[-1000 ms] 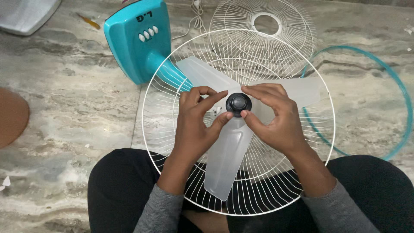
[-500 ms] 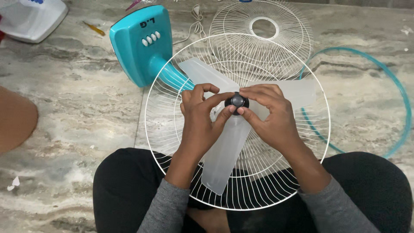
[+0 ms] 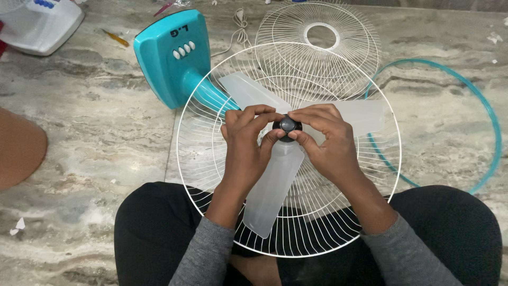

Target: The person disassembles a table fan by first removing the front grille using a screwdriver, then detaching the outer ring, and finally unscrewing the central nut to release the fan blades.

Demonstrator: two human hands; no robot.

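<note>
A: Marble floor [image 3: 95,132], veined and polished, is the largest surface. On it lies a wire guard [image 3: 211,175], thin white steel spokes, springy and light; grip its rim, not its spokes.

B: Teal base [image 3: 169,58]?

A: Hard moulded plastic, probably the heaviest part (it lies just beyond the guard). A translucent blade [image 3: 272,185] sits inside the guard: thin, stiff, likely to crack if bent.

B: Smallest item?

A: Black knob [image 3: 287,127] at the blade's hub, small, round and probably slick. The left hand [image 3: 244,151] and right hand [image 3: 328,145] both pinch it, fingertips closed round its edge.
</note>
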